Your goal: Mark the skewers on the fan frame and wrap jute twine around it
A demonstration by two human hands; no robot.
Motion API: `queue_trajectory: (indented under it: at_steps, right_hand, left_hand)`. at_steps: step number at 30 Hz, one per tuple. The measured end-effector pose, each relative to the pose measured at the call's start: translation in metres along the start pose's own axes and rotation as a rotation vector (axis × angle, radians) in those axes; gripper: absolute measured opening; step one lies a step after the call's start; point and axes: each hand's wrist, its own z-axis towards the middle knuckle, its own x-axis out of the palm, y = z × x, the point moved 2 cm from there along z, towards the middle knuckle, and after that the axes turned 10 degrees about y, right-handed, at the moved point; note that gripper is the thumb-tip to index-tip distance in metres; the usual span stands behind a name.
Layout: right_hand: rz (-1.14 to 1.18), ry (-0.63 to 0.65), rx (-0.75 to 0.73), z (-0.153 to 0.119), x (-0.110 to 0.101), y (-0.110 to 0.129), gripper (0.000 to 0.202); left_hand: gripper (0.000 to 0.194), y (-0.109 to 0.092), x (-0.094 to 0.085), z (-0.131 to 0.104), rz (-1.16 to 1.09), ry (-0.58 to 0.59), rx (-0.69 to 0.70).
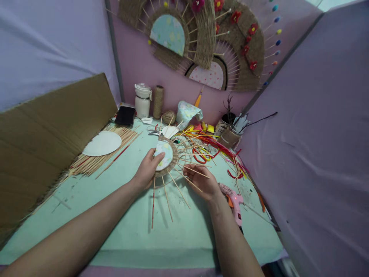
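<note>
My left hand grips a half-round craft piece, its thumb lying on the pale blue floral cloth of the centre. A band of woven twine borders the cloth, and thin wooden sticks fan outward from it. At the piece's right side, my right hand has its fingers curled in behind the lower right sticks. What those fingers pinch is too small to make out. Close to my right wrist lies a pink glue gun.
Loose sticks with a white oval lie beside a cardboard panel at left. Red-handled scissors and coloured pipe cleaners clutter the right. Behind stand a white jar, a twine spool and a twine ball.
</note>
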Motion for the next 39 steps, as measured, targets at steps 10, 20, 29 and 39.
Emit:
queue_trajectory:
  at_steps: [10,20,29,39]
  right_hand:
    - [0.04,0.005,0.024,-0.0007,0.0001,-0.0004,0.02]
    - [0.064,0.013,0.028,-0.0005,0.0015,-0.0019,0.016]
    - [0.043,0.041,0.009,0.0005,0.0005,-0.0033,0.019]
    - [0.039,-0.011,0.006,0.003,-0.0042,-0.0047,0.018]
  left_hand:
    - [0.035,0.0013,-0.0004,0.0017,0.005,0.01,-0.004]
    - [0.036,0.0015,-0.0008,0.0012,0.011,0.03,-0.014]
    - [0.036,0.0022,-0.0016,0.0011,0.025,0.037,-0.025]
    - [0.037,-0.0004,-0.001,0.0001,0.014,0.021,-0.03]
